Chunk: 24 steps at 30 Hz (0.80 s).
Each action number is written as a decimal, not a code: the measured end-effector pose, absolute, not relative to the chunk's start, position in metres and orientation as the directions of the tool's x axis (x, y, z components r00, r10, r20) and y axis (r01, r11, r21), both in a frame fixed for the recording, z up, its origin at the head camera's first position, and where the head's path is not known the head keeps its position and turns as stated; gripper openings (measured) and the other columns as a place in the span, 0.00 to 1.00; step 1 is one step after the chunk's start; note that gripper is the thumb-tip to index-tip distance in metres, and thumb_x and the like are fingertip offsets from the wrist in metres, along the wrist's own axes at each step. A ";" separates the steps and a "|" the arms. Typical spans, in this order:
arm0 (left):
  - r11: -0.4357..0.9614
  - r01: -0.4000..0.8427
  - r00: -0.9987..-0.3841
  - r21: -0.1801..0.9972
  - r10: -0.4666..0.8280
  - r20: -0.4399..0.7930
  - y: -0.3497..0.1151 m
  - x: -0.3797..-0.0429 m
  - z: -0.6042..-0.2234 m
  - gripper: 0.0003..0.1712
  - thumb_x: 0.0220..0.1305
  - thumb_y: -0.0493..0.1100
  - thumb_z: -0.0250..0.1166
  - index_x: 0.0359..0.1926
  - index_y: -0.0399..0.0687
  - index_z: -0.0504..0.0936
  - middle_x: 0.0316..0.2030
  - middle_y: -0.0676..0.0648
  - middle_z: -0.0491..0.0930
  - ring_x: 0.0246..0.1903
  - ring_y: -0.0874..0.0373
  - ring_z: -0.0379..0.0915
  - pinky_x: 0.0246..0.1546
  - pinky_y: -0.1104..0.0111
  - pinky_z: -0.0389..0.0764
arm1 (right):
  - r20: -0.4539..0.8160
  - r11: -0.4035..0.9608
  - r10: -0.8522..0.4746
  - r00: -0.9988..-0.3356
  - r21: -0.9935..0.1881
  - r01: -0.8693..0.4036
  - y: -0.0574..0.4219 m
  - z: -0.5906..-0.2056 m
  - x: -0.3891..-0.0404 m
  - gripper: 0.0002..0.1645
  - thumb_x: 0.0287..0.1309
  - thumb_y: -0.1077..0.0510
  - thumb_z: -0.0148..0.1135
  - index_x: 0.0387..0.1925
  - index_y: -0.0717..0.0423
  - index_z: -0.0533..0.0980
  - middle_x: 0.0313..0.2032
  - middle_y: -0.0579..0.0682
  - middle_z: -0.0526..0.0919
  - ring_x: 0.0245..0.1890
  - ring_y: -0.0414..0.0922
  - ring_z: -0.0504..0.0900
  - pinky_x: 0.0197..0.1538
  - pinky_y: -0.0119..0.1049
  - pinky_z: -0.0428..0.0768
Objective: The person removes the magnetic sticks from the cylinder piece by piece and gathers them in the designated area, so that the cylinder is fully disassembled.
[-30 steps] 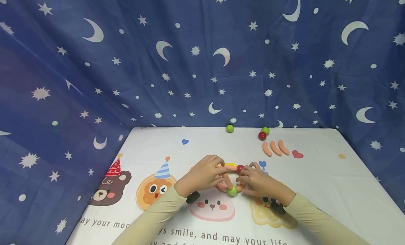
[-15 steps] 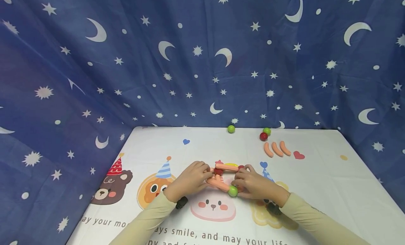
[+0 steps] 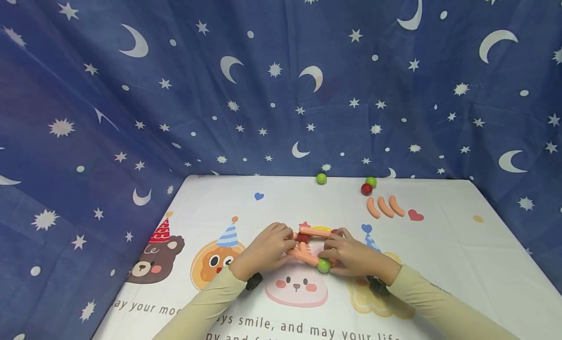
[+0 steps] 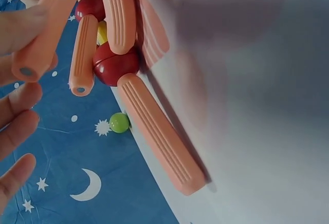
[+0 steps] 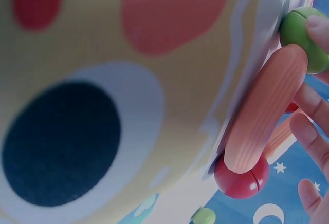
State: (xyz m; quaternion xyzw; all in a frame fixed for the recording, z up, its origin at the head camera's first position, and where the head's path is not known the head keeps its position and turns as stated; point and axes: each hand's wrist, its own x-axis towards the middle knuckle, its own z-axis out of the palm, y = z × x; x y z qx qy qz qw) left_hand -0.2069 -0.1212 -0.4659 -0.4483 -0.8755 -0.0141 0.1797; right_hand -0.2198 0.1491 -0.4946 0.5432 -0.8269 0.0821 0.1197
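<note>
Crossing the upper left of the left wrist view, a peach stick [image 4: 54,16] is pinched between thumb and finger of the left hand [image 3: 269,245], its far end cut off above. At the right edge of the right wrist view, a cropped green ball [image 5: 295,33] is held by the fingertips of the right hand [image 3: 352,254]. Near the centre of the head view, a yellow piece [image 3: 324,228] is mostly hidden behind a second stick [image 3: 315,231], by which a red ball [image 3: 303,238] is partly covered.

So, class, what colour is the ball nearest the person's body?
Green; the ball shows best in the right wrist view.
</note>
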 end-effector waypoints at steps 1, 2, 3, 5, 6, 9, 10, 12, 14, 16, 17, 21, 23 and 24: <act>0.599 0.789 -0.537 -0.137 0.780 0.321 -0.121 -0.207 -0.466 0.09 0.54 0.53 0.67 0.32 0.56 0.83 0.35 0.56 0.76 0.38 0.60 0.69 0.53 0.67 0.70 | 0.282 0.397 -0.880 -0.383 -0.007 -0.918 0.149 -0.495 -0.220 0.18 0.46 0.47 0.69 0.42 0.43 0.81 0.34 0.39 0.78 0.41 0.38 0.73 0.53 0.47 0.66; 0.601 0.787 -0.541 -0.137 0.780 0.315 -0.121 -0.206 -0.466 0.09 0.54 0.53 0.67 0.32 0.56 0.83 0.34 0.56 0.76 0.38 0.60 0.69 0.53 0.67 0.70 | 0.278 0.397 -0.881 -0.384 -0.009 -0.918 0.149 -0.495 -0.220 0.17 0.47 0.47 0.69 0.42 0.43 0.81 0.34 0.38 0.78 0.41 0.38 0.73 0.53 0.47 0.66; 0.602 0.786 -0.544 -0.138 0.780 0.309 -0.121 -0.206 -0.466 0.09 0.53 0.53 0.67 0.32 0.56 0.83 0.34 0.56 0.76 0.37 0.60 0.69 0.52 0.67 0.70 | 0.275 0.398 -0.881 -0.385 -0.010 -0.917 0.149 -0.495 -0.220 0.17 0.47 0.47 0.69 0.42 0.43 0.81 0.34 0.38 0.78 0.41 0.37 0.73 0.53 0.47 0.66; 0.605 0.783 -0.549 -0.147 0.782 0.296 -0.121 -0.205 -0.466 0.08 0.53 0.53 0.67 0.29 0.57 0.82 0.32 0.56 0.76 0.35 0.61 0.68 0.50 0.67 0.71 | 0.271 0.397 -0.882 -0.385 -0.010 -0.918 0.149 -0.496 -0.220 0.17 0.47 0.47 0.69 0.42 0.43 0.81 0.34 0.38 0.78 0.41 0.37 0.73 0.53 0.46 0.66; 0.604 0.782 -0.549 -0.152 0.784 0.290 -0.122 -0.205 -0.466 0.09 0.53 0.54 0.67 0.28 0.57 0.81 0.30 0.57 0.75 0.34 0.60 0.68 0.49 0.67 0.71 | 0.271 0.397 -0.883 -0.384 -0.010 -0.918 0.149 -0.496 -0.220 0.17 0.48 0.47 0.69 0.42 0.43 0.81 0.34 0.38 0.78 0.41 0.37 0.73 0.53 0.46 0.66; 0.600 0.785 -0.547 -0.156 0.788 0.282 -0.123 -0.204 -0.469 0.12 0.54 0.55 0.66 0.23 0.57 0.79 0.27 0.57 0.75 0.32 0.61 0.68 0.47 0.68 0.72 | 0.280 0.391 -0.883 -0.376 -0.004 -0.921 0.148 -0.496 -0.220 0.16 0.47 0.47 0.69 0.41 0.43 0.81 0.34 0.38 0.79 0.40 0.38 0.73 0.52 0.46 0.67; 0.597 0.787 -0.544 -0.156 0.790 0.281 -0.124 -0.204 -0.470 0.13 0.54 0.56 0.66 0.22 0.57 0.78 0.26 0.57 0.74 0.31 0.61 0.68 0.47 0.68 0.72 | 0.284 0.389 -0.883 -0.373 -0.002 -0.921 0.148 -0.496 -0.220 0.16 0.47 0.48 0.69 0.41 0.43 0.81 0.34 0.38 0.79 0.40 0.38 0.73 0.52 0.46 0.67; 0.590 0.792 -0.535 -0.159 0.795 0.285 -0.126 -0.204 -0.473 0.14 0.55 0.56 0.66 0.20 0.57 0.76 0.24 0.58 0.74 0.30 0.61 0.68 0.47 0.68 0.72 | 0.289 0.388 -0.883 -0.371 0.003 -0.922 0.147 -0.496 -0.221 0.16 0.47 0.48 0.69 0.40 0.43 0.81 0.33 0.38 0.79 0.40 0.38 0.73 0.52 0.45 0.67; 0.589 0.793 -0.529 -0.157 0.792 0.304 -0.128 -0.204 -0.474 0.16 0.54 0.57 0.66 0.18 0.57 0.75 0.23 0.58 0.73 0.30 0.62 0.68 0.47 0.68 0.73 | 0.292 0.386 -0.883 -0.368 0.004 -0.922 0.147 -0.497 -0.221 0.15 0.47 0.48 0.69 0.40 0.43 0.81 0.33 0.38 0.79 0.40 0.38 0.73 0.51 0.46 0.67; 0.596 0.789 -0.528 -0.150 0.783 0.330 -0.132 -0.204 -0.473 0.16 0.52 0.56 0.67 0.18 0.56 0.74 0.22 0.59 0.71 0.29 0.62 0.67 0.46 0.68 0.73 | 0.295 0.384 -0.883 -0.365 0.005 -0.924 0.147 -0.497 -0.221 0.15 0.47 0.49 0.70 0.40 0.43 0.82 0.33 0.38 0.79 0.39 0.38 0.73 0.51 0.46 0.67; 0.604 0.785 -0.532 -0.140 0.772 0.347 -0.134 -0.205 -0.472 0.16 0.52 0.56 0.68 0.18 0.56 0.74 0.21 0.59 0.71 0.28 0.62 0.67 0.45 0.68 0.73 | 0.295 0.383 -0.883 -0.365 0.004 -0.924 0.147 -0.497 -0.221 0.16 0.46 0.49 0.70 0.40 0.44 0.81 0.33 0.38 0.79 0.39 0.38 0.73 0.51 0.46 0.67; 0.648 0.756 -0.565 -0.087 0.715 0.413 -0.145 -0.209 -0.466 0.14 0.50 0.53 0.69 0.19 0.54 0.75 0.20 0.58 0.70 0.26 0.62 0.65 0.42 0.67 0.73 | 0.302 0.379 -0.882 -0.361 0.000 -0.926 0.148 -0.498 -0.221 0.16 0.45 0.49 0.71 0.39 0.44 0.82 0.32 0.39 0.79 0.39 0.38 0.73 0.51 0.47 0.67; 0.672 0.736 -0.579 -0.077 0.685 0.443 -0.151 -0.214 -0.463 0.13 0.49 0.51 0.69 0.19 0.53 0.75 0.21 0.57 0.71 0.26 0.61 0.64 0.41 0.67 0.73 | 0.303 0.379 -0.881 -0.362 -0.003 -0.925 0.148 -0.498 -0.221 0.16 0.45 0.49 0.71 0.39 0.44 0.82 0.31 0.38 0.79 0.39 0.38 0.72 0.52 0.47 0.67; 0.683 0.726 -0.583 -0.079 0.673 0.455 -0.153 -0.216 -0.462 0.12 0.48 0.49 0.69 0.19 0.53 0.74 0.21 0.56 0.71 0.27 0.61 0.64 0.41 0.67 0.73 | 0.305 0.378 -0.881 -0.361 -0.004 -0.926 0.148 -0.498 -0.221 0.16 0.44 0.49 0.71 0.39 0.44 0.82 0.31 0.38 0.79 0.39 0.37 0.72 0.52 0.48 0.67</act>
